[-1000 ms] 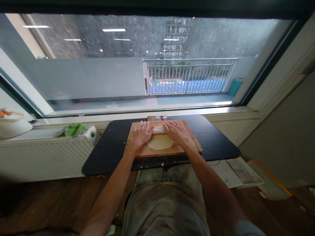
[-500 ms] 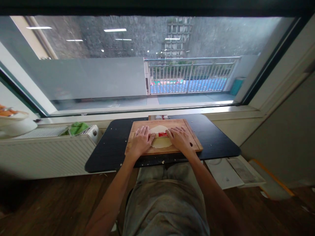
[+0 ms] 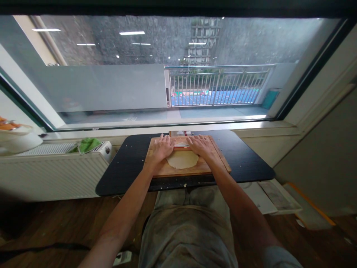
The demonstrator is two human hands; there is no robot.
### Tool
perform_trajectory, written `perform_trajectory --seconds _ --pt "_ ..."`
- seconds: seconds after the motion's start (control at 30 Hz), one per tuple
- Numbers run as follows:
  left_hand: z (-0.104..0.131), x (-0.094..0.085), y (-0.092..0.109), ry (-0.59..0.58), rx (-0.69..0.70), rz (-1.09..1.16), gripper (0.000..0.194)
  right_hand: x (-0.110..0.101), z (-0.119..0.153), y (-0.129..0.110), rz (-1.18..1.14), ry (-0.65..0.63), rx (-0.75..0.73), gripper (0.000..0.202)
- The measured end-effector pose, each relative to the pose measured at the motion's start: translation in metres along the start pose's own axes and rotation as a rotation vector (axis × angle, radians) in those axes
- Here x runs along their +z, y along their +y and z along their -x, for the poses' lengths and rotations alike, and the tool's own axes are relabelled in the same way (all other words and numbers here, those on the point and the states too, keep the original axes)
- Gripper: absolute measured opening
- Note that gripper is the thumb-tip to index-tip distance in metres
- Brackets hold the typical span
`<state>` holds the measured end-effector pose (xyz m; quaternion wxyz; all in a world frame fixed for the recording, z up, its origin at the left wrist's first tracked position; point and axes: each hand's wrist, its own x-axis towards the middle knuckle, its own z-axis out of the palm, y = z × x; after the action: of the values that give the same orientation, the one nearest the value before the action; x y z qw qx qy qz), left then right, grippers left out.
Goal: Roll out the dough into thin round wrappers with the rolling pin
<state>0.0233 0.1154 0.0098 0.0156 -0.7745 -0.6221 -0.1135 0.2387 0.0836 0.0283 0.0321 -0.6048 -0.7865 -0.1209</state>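
Note:
A pale, flattened sheet of dough [image 3: 182, 159] lies on a wooden cutting board [image 3: 167, 172]. Across its far part runs a rolling pin [image 3: 181, 147], showing a light surface with a red edge between my hands. My left hand [image 3: 163, 147] presses over the pin's left end, fingers pointing forward. Over the right end is my right hand [image 3: 200, 144], curved on it in the same way. Both ends of the pin are hidden under my hands. The near part of the dough is uncovered, its edge rounded and slightly uneven.
The board rests on a black table [image 3: 245, 160] dotted with crumbs. Beyond it are the sill and a large window [image 3: 111, 87]. A white radiator [image 3: 55, 175] with a green cloth [image 3: 88, 145] on it stands at left. A small white-and-red item [image 3: 181, 133] sits behind the board.
Both hands have moved forward with the rolling pin, from the middle of the dough to its far part. More of the near dough shows, and the pin's red label has turned mostly out of sight.

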Motion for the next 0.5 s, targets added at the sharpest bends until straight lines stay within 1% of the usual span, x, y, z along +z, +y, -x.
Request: perform_trajectory --seconds 0.1,0.23,0.33,0.4,0.5 --pt "0.006 0.000 0.001 0.037 0.014 0.004 0.068 -0.001 0.002 -0.002 0.000 0.000 0.034 0.045" --pt "0.024 0.003 0.000 0.076 0.061 0.012 0.066 0.006 0.019 -0.010 -0.029 0.020 0.080 0.045" --pt "0.037 0.004 -0.002 0.082 0.099 0.039 0.060 0.004 0.032 -0.015 -0.064 0.010 0.152 0.049" --pt "0.041 0.003 -0.003 0.079 0.119 0.056 0.056 0.000 0.034 -0.017 -0.067 -0.010 0.146 0.051" --pt "0.041 -0.001 -0.003 0.052 0.152 0.074 0.050 -0.002 0.030 -0.017 -0.051 -0.029 0.090 0.048"
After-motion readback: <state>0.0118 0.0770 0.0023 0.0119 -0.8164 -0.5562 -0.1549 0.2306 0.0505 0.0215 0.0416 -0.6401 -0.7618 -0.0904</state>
